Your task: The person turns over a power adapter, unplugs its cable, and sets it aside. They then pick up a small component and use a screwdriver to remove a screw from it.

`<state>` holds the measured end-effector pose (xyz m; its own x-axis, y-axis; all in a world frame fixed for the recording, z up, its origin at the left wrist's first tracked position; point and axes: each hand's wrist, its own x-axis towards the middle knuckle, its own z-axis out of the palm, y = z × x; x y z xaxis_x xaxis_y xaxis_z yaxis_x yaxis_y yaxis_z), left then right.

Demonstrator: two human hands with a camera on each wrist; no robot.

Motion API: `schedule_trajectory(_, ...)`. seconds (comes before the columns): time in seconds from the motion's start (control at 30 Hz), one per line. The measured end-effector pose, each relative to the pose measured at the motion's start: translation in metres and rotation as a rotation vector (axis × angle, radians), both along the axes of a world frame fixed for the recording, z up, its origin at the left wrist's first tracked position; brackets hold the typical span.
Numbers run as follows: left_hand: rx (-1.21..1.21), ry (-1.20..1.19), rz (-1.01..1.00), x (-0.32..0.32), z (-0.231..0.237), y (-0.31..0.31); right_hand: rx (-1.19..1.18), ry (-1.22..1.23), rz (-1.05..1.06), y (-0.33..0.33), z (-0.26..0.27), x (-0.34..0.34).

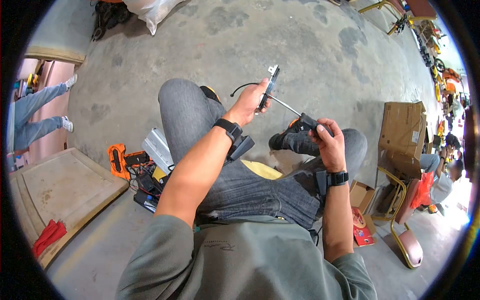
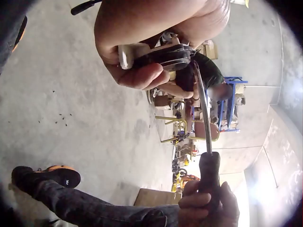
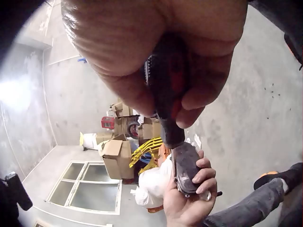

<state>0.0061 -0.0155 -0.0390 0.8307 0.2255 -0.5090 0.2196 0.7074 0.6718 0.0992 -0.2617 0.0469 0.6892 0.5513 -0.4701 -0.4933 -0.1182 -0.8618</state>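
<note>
In the head view my left hand grips a dark, flat, rounded device with a pale bracket at its far end. A short black cable sticks out beyond that hand. My right hand holds a screwdriver by its black handle. Its metal shaft reaches across to the device, with the tip right at the device's edge in the left wrist view. Seen from the right wrist, the handle has red parts, and the left fingers curl round the dark casing.
Both hands are above the crossed legs in grey jeans. Left of them lie an orange tool case, wires and a silver finned box, near a wooden panel. Cardboard boxes and a chair stand right.
</note>
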Motion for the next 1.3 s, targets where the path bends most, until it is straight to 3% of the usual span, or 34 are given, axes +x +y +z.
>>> schedule_trajectory(0.27, 0.036, 0.007, 0.018, 0.001, 0.004, -0.001, -0.016, 0.016, 0.0, 0.0, -0.002, 0.001)
schedule_trajectory(0.43, 0.036, -0.021, 0.026, 0.001, 0.005, -0.001, -0.136, 0.296, 0.134, -0.01, 0.005, 0.012)
schedule_trajectory(0.53, 0.089, -0.02, 0.01, 0.001, 0.011, -0.001, -0.039, 0.363, 0.139, -0.018, -0.005, 0.017)
schedule_trajectory(0.57, 0.092, -0.023, 0.011, 0.002, 0.012, 0.001, -0.036, 0.36, 0.14, -0.016, -0.008, 0.015)
schedule_trajectory(0.63, 0.096, -0.007, 0.007, 0.001, 0.013, 0.001, -0.104, 0.064, 0.079, -0.009, -0.01, 0.006)
schedule_trajectory(0.67, 0.096, -0.009, 0.007, 0.001, 0.013, 0.001, -0.104, 0.062, 0.078, -0.01, -0.016, 0.007)
schedule_trajectory(0.73, 0.079, -0.002, 0.056, 0.002, 0.011, 0.0, 0.002, -0.084, -0.027, -0.011, -0.029, 0.005)
schedule_trajectory(0.87, 0.087, -0.021, -0.016, 0.001, 0.005, 0.0, -0.003, -0.123, -0.025, -0.003, -0.007, 0.003)
schedule_trajectory(0.93, 0.075, -0.008, 0.007, 0.002, 0.007, -0.002, -0.222, 0.103, 0.058, 0.001, 0.013, 0.004)
schedule_trajectory(1.03, 0.073, -0.004, 0.015, 0.001, 0.009, -0.002, -0.217, 0.077, 0.176, -0.013, -0.001, 0.016)
schedule_trajectory(1.1, 0.062, 0.005, 0.02, 0.002, 0.009, -0.002, -0.137, -0.019, 0.146, -0.01, -0.009, 0.01)
schedule_trajectory(1.17, 0.08, -0.01, 0.021, 0.003, 0.005, -0.001, 0.011, -0.175, -0.071, -0.005, -0.011, 0.005)
schedule_trajectory(1.23, 0.072, 0.002, 0.001, 0.001, 0.006, -0.003, 0.028, -0.165, -0.012, -0.006, -0.003, 0.007)
schedule_trajectory(1.3, 0.071, 0.011, -0.017, 0.003, 0.005, -0.003, -0.048, -0.008, -0.01, 0.0, 0.007, 0.003)
